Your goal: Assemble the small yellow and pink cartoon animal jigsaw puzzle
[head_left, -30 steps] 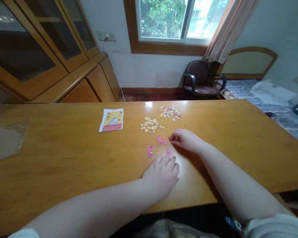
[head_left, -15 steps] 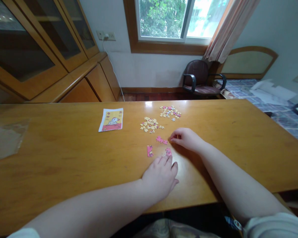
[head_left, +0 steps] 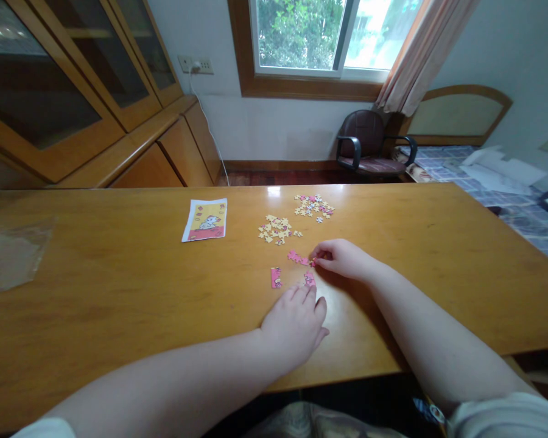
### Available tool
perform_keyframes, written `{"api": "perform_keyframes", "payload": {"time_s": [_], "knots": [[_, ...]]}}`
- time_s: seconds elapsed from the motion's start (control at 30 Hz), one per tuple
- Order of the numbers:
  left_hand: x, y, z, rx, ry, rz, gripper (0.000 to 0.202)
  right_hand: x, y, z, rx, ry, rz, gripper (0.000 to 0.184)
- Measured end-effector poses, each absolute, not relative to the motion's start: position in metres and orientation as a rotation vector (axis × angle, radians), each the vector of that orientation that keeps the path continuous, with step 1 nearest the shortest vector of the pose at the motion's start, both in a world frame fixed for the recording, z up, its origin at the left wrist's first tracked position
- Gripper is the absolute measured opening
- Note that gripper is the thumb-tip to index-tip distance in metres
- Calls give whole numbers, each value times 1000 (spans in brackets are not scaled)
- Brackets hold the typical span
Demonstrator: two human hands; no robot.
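Observation:
My right hand (head_left: pixel 342 258) pinches a small pink jigsaw piece (head_left: pixel 313 263) against the right end of a short joined pink strip (head_left: pixel 298 258) on the wooden table (head_left: pixel 119 286). My left hand (head_left: pixel 296 322) lies flat on the table, fingers out, fingertips just below another pink piece (head_left: pixel 309 278). A further joined pink piece (head_left: pixel 276 278) lies to the left of it. Beyond are a heap of yellow pieces (head_left: pixel 276 230) and a mixed heap of pieces (head_left: pixel 313 206).
A reference picture card (head_left: pixel 205 220) lies to the left of the heaps. A clear plastic bag (head_left: pixel 9 255) rests at the table's left edge. Behind the table stand wooden cabinets (head_left: pixel 95 91), a dark armchair (head_left: pixel 369 146) and a bed (head_left: pixel 497 182) at the right.
My right hand lifted slightly, then came back down and left, bringing its pink piece against the joined strip. My left hand stayed nearly still.

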State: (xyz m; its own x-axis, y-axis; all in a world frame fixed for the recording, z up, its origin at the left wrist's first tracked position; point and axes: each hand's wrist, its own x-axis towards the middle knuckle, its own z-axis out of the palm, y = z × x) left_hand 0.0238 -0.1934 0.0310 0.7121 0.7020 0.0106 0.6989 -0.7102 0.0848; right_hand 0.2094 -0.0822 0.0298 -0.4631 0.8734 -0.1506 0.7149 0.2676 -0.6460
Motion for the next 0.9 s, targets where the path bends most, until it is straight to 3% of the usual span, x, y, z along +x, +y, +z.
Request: {"api": "perform_keyframes", "payload": {"time_s": [0.4,0.67,0.9], "knots": [[24,-193,32,2808,1198,99,46,209,-80,35,-1584,-2321,785,11],[25,-193,34,2788,1204,62,60,202,-84,30,-1452,-2172,1105,13],[24,-193,30,2808,1176,66,64,199,-86,26,-1461,-2185,1151,13]]}}
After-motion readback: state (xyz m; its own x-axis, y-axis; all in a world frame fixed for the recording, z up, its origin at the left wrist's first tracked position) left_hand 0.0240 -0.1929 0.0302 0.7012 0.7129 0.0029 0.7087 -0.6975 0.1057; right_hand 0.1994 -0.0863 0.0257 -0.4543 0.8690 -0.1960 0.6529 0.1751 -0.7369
